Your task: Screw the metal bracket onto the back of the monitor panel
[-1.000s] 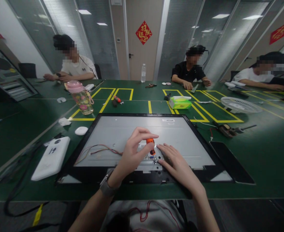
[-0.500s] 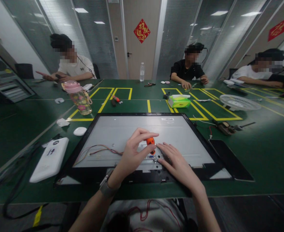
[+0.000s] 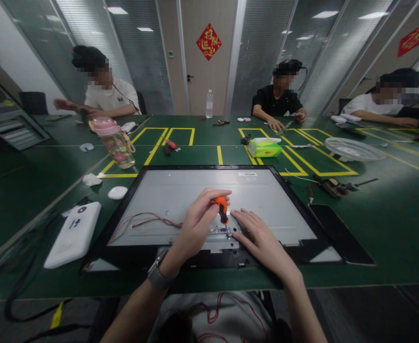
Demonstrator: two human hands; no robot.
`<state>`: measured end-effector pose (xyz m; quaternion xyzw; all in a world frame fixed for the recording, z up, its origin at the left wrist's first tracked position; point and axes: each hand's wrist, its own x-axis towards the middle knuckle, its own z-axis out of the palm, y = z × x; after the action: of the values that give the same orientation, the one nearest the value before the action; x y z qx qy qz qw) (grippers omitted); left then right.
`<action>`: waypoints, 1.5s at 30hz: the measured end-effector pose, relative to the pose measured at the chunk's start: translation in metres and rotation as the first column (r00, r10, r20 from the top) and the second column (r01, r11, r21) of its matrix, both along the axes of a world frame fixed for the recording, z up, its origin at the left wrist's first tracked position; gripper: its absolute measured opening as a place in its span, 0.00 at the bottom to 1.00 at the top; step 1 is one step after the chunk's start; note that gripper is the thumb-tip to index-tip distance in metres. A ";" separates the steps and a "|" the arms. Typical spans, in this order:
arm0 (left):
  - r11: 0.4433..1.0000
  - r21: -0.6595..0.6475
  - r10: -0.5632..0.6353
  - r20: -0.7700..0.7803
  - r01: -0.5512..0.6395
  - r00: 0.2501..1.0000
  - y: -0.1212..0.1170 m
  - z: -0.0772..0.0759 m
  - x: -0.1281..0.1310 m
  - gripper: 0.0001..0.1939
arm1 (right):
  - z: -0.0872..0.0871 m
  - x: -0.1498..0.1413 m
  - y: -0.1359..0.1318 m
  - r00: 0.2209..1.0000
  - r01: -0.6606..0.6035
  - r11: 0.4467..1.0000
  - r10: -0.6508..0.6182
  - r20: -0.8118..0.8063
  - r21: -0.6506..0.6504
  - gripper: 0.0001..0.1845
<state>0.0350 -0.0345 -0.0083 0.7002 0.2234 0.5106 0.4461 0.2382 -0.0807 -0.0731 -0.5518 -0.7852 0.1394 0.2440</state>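
My left hand [image 3: 198,220] is closed around the orange and black handle of a screwdriver [image 3: 223,209], its index finger over the top end. The tool stands nearly upright, and its thin shaft points down at a small circuit board [image 3: 219,230] near the front edge of a display panel [image 3: 191,183]. My right hand [image 3: 257,238] lies with fingers stretched out on the panel, just right of the screwdriver tip. Its thumb and fingertips are beside the board. A bundle of thin coloured wires [image 3: 152,216] runs across the grey back to the left of my left hand.
Left of the panel lie a white device [image 3: 74,233], a white case [image 3: 117,193] and a pink-lidded bottle [image 3: 114,143]. To the right are a dark phone-like slab [image 3: 338,233] and a two-way radio [image 3: 334,187]. A tissue pack [image 3: 264,147] lies behind; several people sit across the table [image 3: 181,157].
My left thumb and fingers have shifted on the screwdriver handle, so more of the handle and the shaft shows. My right hand stays in place on the panel.
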 end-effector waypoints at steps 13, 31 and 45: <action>0.998 -0.056 -0.032 0.014 0.032 0.999 -0.001 0.000 -0.002 0.18 | 0.000 0.000 0.000 1.000 -0.006 1.000 0.006 0.013 -0.004 0.27; 0.986 0.091 0.142 -0.018 -0.140 0.990 0.003 -0.004 0.001 0.13 | -0.001 0.000 0.001 1.000 -0.007 1.000 0.007 0.005 0.006 0.27; 0.999 0.038 0.013 -0.005 -0.013 1.000 0.001 0.006 -0.004 0.15 | 0.001 0.000 0.000 1.000 -0.003 1.000 0.003 0.014 -0.016 0.27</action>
<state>0.0306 -0.0335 -0.0026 0.7086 0.2194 0.5157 0.4288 0.2379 -0.0807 -0.0722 -0.5534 -0.7867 0.1419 0.2338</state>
